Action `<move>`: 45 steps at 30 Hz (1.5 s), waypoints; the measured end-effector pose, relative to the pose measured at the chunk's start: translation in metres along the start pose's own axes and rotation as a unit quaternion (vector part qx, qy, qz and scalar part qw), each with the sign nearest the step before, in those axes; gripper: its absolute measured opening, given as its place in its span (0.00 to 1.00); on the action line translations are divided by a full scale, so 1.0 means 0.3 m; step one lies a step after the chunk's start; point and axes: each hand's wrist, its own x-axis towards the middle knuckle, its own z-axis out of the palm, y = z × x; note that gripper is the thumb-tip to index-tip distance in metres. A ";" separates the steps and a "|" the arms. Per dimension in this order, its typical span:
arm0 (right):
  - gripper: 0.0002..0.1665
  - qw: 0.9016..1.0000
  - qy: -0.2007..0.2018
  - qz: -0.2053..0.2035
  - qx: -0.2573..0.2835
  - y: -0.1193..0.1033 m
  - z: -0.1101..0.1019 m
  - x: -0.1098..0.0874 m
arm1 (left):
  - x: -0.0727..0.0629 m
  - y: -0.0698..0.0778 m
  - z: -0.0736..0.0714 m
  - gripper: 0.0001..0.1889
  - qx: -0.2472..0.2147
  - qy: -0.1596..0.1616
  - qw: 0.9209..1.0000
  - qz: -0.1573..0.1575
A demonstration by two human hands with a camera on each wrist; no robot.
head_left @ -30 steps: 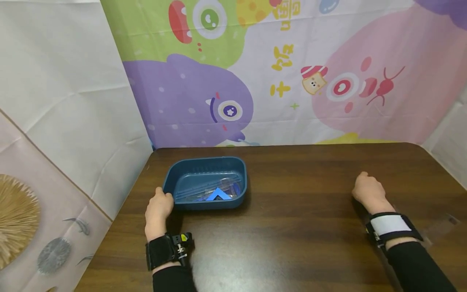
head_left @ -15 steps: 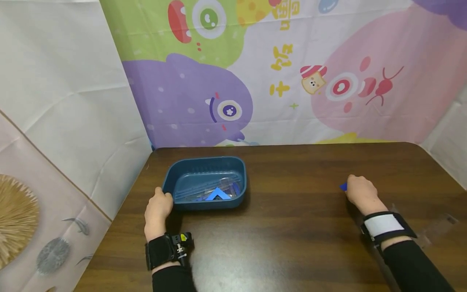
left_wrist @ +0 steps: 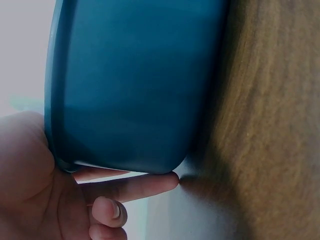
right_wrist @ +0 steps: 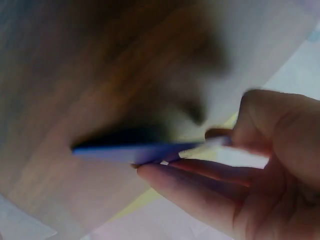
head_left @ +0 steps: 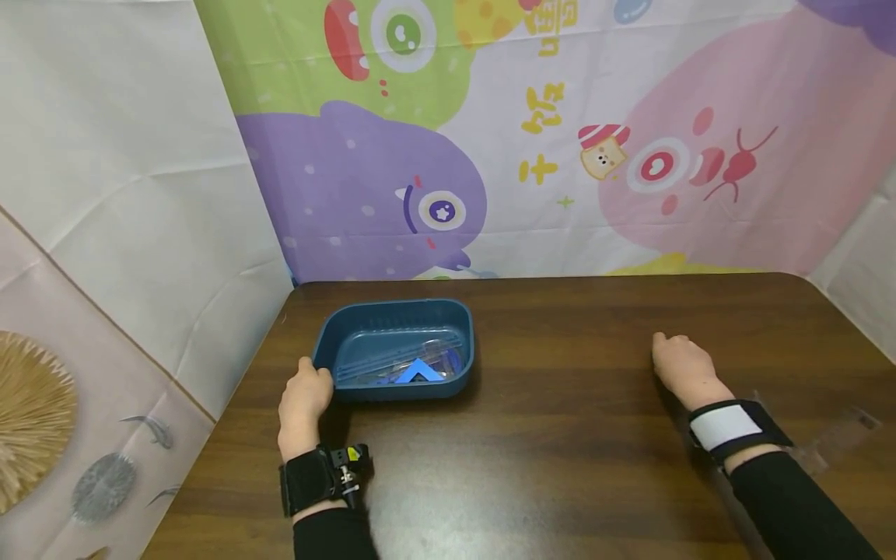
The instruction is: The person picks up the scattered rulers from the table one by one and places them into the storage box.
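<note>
A dark blue plastic basket (head_left: 392, 395) stands at the left of the table. My left hand (head_left: 306, 400) grips its near left corner; in the left wrist view the palm is at the rim and a finger (left_wrist: 150, 185) lies along the outer wall. Inside are a bright blue angled piece (head_left: 420, 369), long clear strips (head_left: 374, 365) and other clear and blue bits. My right hand (head_left: 682, 369) is low over the table on the right. In the right wrist view its thumb and fingers pinch a thin flat blue piece (right_wrist: 135, 151), seen nearly edge-on; the hand hides it in the head view.
A clear plastic strip (head_left: 843, 439) lies on the wooden table (head_left: 532, 435) beside the right forearm. Behind the table's back edge hangs a cartoon-printed cloth (head_left: 560, 225); pale cloth (head_left: 154, 155) hangs on the left side.
My right hand has moved left over the table; the blue piece in it showed half a second ago and is now hidden in the head view. The left hand and basket have stayed put.
</note>
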 end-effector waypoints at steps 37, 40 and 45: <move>0.05 0.925 0.323 -0.193 0.043 -0.583 -0.107 0.095 | -0.005 -0.006 -0.006 0.29 -0.005 -0.002 1.000 -0.006; 0.02 0.909 0.332 -0.247 0.046 -0.665 -0.077 0.084 | -0.006 -0.004 -0.005 0.29 -0.004 0.001 1.000 -0.003; 0.13 0.899 0.296 -0.316 0.070 -0.778 -0.039 0.067 | -0.005 -0.002 -0.002 0.29 -0.007 0.006 1.000 -0.001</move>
